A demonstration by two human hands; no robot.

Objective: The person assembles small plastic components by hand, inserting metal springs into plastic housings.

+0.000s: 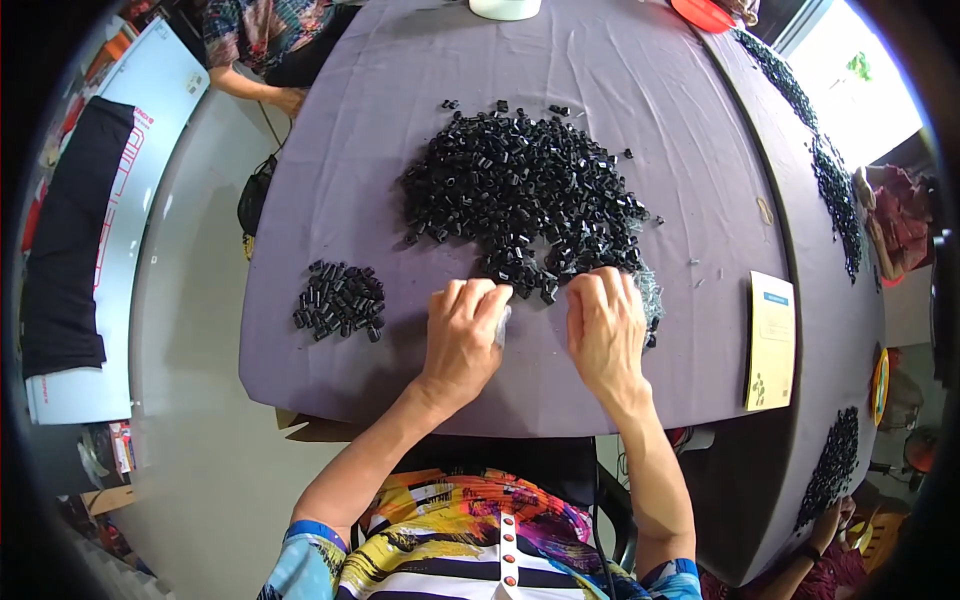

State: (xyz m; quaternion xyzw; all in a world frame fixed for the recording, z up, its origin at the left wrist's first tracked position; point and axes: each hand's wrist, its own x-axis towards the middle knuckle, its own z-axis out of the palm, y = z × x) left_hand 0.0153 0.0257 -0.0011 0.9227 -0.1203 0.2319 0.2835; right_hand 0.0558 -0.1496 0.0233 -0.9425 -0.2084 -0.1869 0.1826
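Observation:
A large heap of small black plastic parts (520,190) lies in the middle of the cloth-covered table. My left hand (462,335) is closed at the heap's near edge, fingers curled and pinched. A clear, thin bit shows along its thumb side, and what its fingertips hold is too small to name. My right hand (608,330) is also closed, fingertips bent down at the heap's near right edge; its grip is hidden. Beside it lies a tangle of pale, clear scraps (650,292). To the left sits a smaller pile of black parts (340,300).
A yellow booklet (770,342) lies at the right near a seam between tables. More black parts (832,470) are heaped on the right-hand table, where another person's hand (835,522) rests. A white bowl (505,8) and a red tray (703,14) stand at the far edge.

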